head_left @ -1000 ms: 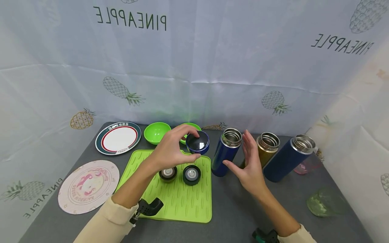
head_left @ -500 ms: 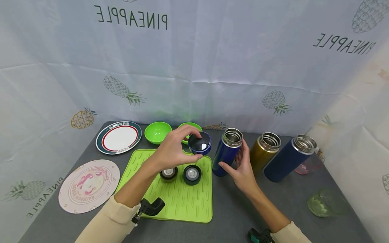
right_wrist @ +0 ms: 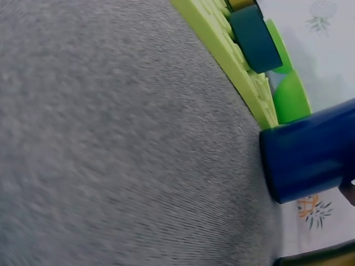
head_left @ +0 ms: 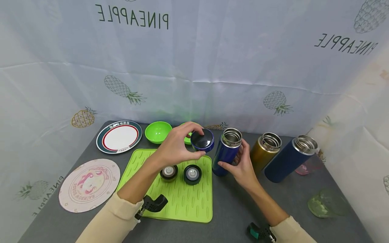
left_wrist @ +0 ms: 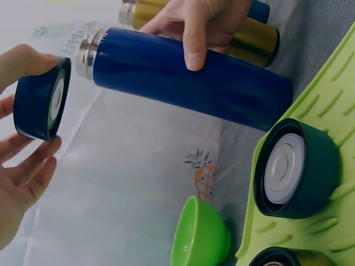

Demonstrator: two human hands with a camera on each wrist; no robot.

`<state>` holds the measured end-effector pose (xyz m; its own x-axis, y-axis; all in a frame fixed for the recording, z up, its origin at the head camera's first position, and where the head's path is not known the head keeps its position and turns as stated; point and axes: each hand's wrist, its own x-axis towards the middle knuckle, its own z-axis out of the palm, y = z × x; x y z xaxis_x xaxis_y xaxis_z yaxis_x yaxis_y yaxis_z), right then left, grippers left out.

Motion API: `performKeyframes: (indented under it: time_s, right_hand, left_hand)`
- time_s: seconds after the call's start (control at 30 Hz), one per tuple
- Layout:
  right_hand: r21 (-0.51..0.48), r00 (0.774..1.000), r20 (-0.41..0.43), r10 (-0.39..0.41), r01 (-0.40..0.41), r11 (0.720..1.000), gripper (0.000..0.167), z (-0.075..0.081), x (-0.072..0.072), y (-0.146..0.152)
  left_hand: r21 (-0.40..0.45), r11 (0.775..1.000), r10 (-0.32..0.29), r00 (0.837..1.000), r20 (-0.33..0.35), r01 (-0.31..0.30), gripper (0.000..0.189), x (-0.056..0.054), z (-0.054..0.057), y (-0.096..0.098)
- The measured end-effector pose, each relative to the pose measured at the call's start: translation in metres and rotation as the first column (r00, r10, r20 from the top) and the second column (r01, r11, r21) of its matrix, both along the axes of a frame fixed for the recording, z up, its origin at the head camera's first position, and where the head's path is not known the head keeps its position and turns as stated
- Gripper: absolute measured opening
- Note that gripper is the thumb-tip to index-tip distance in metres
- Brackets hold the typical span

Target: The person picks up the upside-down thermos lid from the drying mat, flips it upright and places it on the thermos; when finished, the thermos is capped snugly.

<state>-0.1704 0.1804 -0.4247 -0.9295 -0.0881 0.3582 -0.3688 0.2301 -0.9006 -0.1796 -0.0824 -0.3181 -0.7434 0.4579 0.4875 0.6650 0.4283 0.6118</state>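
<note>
A blue bottle cap [head_left: 203, 139] is pinched between the thumb and fingers of my left hand [head_left: 179, 145]. In the left wrist view the cap [left_wrist: 41, 100] shows its pale inner seal, turned toward the bottle's mouth and apart from it. My right hand [head_left: 243, 168] grips the upright blue vacuum bottle [head_left: 224, 157] from its right side, thumb across the front. That bottle is uncapped, its steel neck bare, and stands on the grey table just right of the green mat [head_left: 188, 202]. In the right wrist view the bottle's base [right_wrist: 299, 160] meets the tabletop.
Two upturned caps, one dark [head_left: 192, 174] and one gold-sided [head_left: 168, 172], lie on the mat. Right of my hand stand a gold bottle [head_left: 261, 157] and a navy bottle [head_left: 284, 165], both uncapped. Plates [head_left: 103, 140], green bowls [head_left: 158, 132] and a clear green cup [head_left: 322, 204] stand around.
My right hand has moved left, from beside the blue bottle to a grip around it. My left hand has carried the cap slightly right, nearer the bottle's neck.
</note>
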Motion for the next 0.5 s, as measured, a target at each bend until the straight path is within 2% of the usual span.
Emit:
performKeyframes:
  time_s: [0.3,0.5]
  right_hand:
    - [0.121,0.997,0.063,0.050,-0.057,0.991,0.106,0.014,-0.008,0.004]
    - [0.208,0.990,0.113,0.090,-0.112,0.972,0.103,0.024,-0.015,0.005]
  left_hand:
    - [0.035,0.999,-0.008,1.000,-0.021,0.009,0.044,-0.007,0.006,0.005]
    - [0.038,0.999,-0.002,1.000,-0.005,0.002,0.044,-0.012,0.008,0.008]
